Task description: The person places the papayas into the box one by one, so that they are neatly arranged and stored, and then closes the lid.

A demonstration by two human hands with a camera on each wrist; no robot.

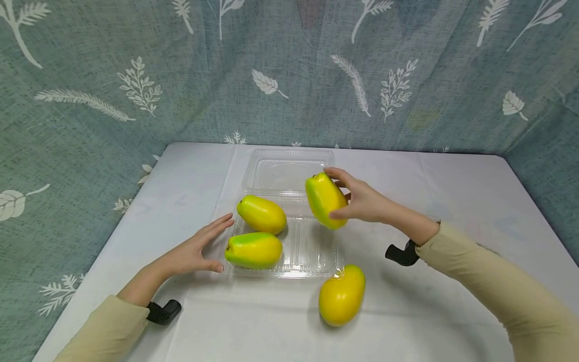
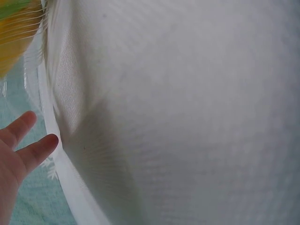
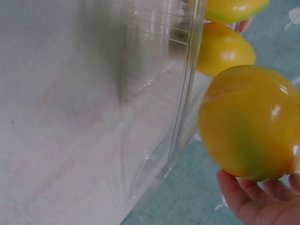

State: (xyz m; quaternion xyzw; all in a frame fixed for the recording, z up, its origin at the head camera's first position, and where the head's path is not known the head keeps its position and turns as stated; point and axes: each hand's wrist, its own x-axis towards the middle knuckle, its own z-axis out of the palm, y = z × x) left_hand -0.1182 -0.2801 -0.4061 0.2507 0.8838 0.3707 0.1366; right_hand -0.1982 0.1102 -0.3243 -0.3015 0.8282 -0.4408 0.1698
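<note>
My right hand (image 1: pixel 364 201) grips a yellow-green mango (image 1: pixel 323 198) between thumb and fingers, over the right part of a clear plastic clamshell box (image 1: pixel 312 274). In the right wrist view this held mango (image 3: pixel 248 122) looks large, with fingertips against its underside. Two other mangoes, an upper one (image 1: pixel 262 214) and a lower one (image 1: pixel 254 250), lie side by side in the left part of the box. Beside the box's left edge is my left hand (image 1: pixel 192 254), fingers extended and thumb apart, holding nothing. Whether its fingertips touch the box I cannot tell.
Another mango (image 1: pixel 342 296) lies on the white tablecloth (image 1: pixel 253 322) by the box's front right corner. The box's lid (image 1: pixel 289 171) lies folded back behind its base. A green-grey leaf-patterned curtain (image 1: pixel 298 70) hangs behind the table.
</note>
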